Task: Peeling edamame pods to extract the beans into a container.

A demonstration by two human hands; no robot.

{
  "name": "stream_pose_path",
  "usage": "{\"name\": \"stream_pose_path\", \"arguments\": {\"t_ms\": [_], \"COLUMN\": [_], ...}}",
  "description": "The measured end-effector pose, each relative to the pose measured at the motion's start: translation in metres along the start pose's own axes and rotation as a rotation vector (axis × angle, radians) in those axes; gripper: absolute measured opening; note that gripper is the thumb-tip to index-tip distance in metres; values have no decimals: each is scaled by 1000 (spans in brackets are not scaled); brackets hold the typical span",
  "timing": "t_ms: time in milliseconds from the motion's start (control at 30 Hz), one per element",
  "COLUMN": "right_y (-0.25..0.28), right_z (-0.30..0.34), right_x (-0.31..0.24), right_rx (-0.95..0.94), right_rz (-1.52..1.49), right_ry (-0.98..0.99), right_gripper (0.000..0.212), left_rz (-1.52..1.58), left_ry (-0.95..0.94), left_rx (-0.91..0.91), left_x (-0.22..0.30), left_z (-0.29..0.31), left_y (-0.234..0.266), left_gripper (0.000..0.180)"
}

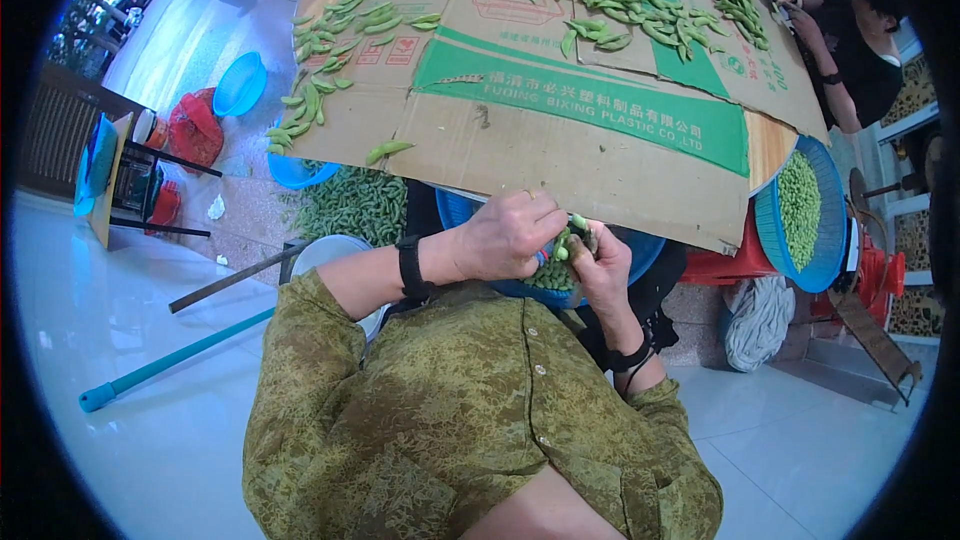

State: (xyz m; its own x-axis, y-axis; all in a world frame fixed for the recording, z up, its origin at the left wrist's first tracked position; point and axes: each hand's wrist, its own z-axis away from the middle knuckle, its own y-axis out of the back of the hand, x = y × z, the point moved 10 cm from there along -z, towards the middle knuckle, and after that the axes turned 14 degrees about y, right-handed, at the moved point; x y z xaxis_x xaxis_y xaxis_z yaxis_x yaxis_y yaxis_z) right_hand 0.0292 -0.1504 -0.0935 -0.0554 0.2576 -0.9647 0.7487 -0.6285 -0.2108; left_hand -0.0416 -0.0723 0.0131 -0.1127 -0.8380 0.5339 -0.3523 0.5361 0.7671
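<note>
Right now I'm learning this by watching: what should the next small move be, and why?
Probably squeeze the green pod to free any beans inside: the left hand and right hand meet at it, and the blue basin, holding loose green beans, sits below.

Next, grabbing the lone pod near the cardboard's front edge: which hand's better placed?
Likely the left hand: it's nearer the lone pod; the right hand is farther right. Both are at green pods now.

Held pod (563, 242) partly covered, cardboard (560, 166) cropped above
</note>
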Motion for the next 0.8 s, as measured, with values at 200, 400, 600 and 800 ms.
{"name": "stream_pose_path", "arguments": {"t_ms": [200, 400, 600, 800], "right_y": [-9, -8, -8, -29], "right_z": [-1, 1, 6, -14], "right_x": [-27, -31, -42, -97], "right_rx": [-119, -131, -187, -141], "right_rz": [393, 473, 649, 792], "right_ry": [258, 338, 419, 576], "right_gripper": [19, 22, 20, 25], "left_rz": [-72, 90, 153, -1], "left_ry": [80, 72, 146, 341], "left_rx": [-22, 30, 110, 81], "left_x": [-3, -1, -12, -48], "left_z": [4, 13, 26, 66], "left_y": [-3, 4, 32, 65], "left_gripper": [33, 35, 30, 23]}}
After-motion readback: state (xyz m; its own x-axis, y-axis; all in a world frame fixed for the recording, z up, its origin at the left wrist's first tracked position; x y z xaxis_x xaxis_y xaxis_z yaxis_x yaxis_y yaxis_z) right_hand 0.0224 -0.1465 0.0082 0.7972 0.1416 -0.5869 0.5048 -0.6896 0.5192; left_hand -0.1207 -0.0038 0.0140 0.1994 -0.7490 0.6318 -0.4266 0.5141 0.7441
